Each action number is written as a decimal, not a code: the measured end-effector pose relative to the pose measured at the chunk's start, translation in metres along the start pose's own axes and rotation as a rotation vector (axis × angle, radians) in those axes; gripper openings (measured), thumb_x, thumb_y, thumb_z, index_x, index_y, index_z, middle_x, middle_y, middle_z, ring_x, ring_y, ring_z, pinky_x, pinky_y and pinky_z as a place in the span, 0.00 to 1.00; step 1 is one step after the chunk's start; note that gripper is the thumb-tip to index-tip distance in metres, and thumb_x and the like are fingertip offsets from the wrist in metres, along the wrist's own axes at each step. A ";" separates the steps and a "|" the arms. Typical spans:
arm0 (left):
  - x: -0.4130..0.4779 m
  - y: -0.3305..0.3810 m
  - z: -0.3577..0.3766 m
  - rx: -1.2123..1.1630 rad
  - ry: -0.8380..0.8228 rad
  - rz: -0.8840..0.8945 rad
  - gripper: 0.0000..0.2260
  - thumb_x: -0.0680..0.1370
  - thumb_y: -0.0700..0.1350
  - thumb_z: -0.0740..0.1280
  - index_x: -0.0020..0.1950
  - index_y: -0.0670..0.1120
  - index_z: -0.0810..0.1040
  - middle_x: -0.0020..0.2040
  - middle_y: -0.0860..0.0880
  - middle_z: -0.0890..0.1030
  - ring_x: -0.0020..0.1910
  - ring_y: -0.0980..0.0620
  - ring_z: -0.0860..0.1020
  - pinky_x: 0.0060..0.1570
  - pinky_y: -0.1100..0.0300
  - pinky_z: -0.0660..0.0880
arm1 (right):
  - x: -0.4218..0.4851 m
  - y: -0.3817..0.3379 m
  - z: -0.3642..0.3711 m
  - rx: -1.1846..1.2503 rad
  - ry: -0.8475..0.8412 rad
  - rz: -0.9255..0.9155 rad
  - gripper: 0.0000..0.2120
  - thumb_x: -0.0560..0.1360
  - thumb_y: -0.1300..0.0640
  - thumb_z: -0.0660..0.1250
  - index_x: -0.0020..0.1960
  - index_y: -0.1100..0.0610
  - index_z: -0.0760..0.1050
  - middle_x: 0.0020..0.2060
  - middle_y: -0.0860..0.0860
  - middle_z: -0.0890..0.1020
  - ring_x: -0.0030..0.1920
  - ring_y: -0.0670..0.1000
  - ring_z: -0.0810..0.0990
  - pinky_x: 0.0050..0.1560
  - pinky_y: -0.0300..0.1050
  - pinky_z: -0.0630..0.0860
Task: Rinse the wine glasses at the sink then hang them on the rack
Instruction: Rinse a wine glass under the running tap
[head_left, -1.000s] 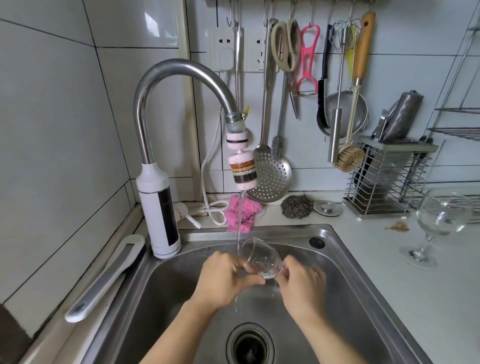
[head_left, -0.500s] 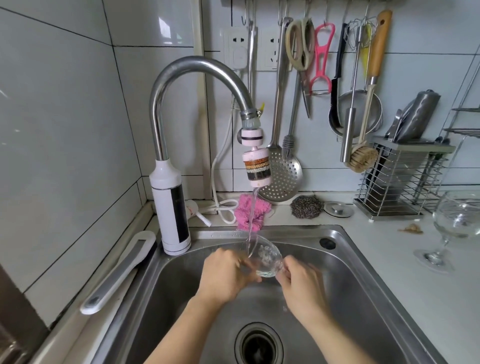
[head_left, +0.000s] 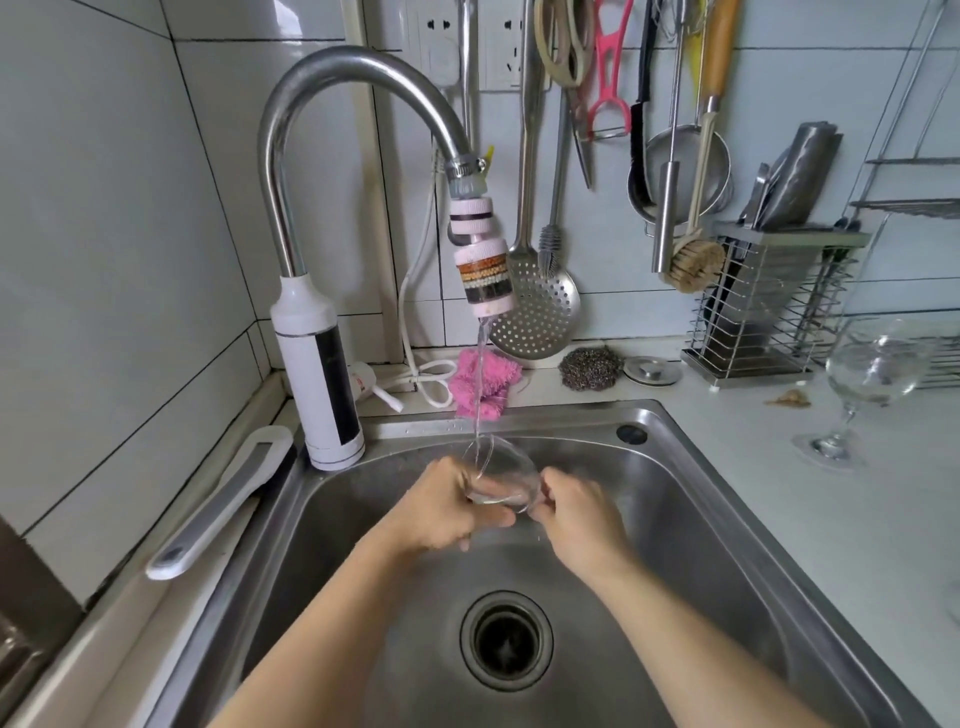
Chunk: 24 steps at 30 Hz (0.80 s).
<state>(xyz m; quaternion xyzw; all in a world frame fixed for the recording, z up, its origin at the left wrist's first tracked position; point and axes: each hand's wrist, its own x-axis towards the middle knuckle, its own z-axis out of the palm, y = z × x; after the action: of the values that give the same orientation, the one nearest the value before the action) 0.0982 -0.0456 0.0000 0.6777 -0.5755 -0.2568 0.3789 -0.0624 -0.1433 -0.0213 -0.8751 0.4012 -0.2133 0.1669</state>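
A clear wine glass (head_left: 501, 470) lies tilted over the steel sink (head_left: 691, 483), its mouth turned up and left into the water stream falling from the tap's filter head (head_left: 483, 275). My left hand (head_left: 447, 506) grips the bowl from the left. My right hand (head_left: 579, 512) holds the glass at the stem end, which is hidden under the fingers. A second wine glass (head_left: 870, 371) stands upright on the white counter at the right.
The tall chrome tap (head_left: 311, 156) stands at the sink's back left. Utensils hang on the wall behind. A wire cutlery holder (head_left: 763, 306), steel scourer (head_left: 589, 369), pink cloth (head_left: 483, 382) and sink plug (head_left: 652, 370) sit behind the sink. A white-handled tool (head_left: 218, 501) lies at the left.
Both hands keep the glass under the running water, with only slight turning of the bowl. The view has shifted a little.
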 end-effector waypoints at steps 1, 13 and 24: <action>0.000 -0.001 0.000 0.042 0.017 -0.010 0.09 0.73 0.43 0.79 0.47 0.58 0.89 0.49 0.58 0.88 0.38 0.42 0.85 0.35 0.55 0.81 | 0.000 0.001 0.001 0.000 0.000 0.005 0.05 0.77 0.55 0.66 0.44 0.55 0.73 0.41 0.53 0.82 0.46 0.59 0.77 0.40 0.51 0.69; 0.002 -0.003 0.009 0.144 0.100 -0.005 0.04 0.72 0.47 0.80 0.43 0.57 0.89 0.45 0.57 0.88 0.36 0.46 0.86 0.37 0.59 0.79 | 0.004 0.005 0.008 -0.026 0.049 0.007 0.07 0.76 0.52 0.68 0.48 0.53 0.72 0.45 0.52 0.83 0.50 0.59 0.79 0.40 0.48 0.69; -0.001 -0.007 0.006 -0.062 -0.029 -0.082 0.06 0.73 0.40 0.79 0.48 0.49 0.89 0.45 0.53 0.88 0.28 0.54 0.83 0.33 0.59 0.80 | 0.003 0.006 0.008 -0.015 0.022 0.043 0.09 0.76 0.54 0.69 0.44 0.51 0.68 0.43 0.51 0.82 0.47 0.59 0.79 0.38 0.46 0.66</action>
<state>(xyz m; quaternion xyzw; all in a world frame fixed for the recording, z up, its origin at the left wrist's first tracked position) 0.0974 -0.0452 -0.0090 0.6849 -0.5444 -0.2999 0.3804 -0.0603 -0.1480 -0.0302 -0.8651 0.4233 -0.2162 0.1604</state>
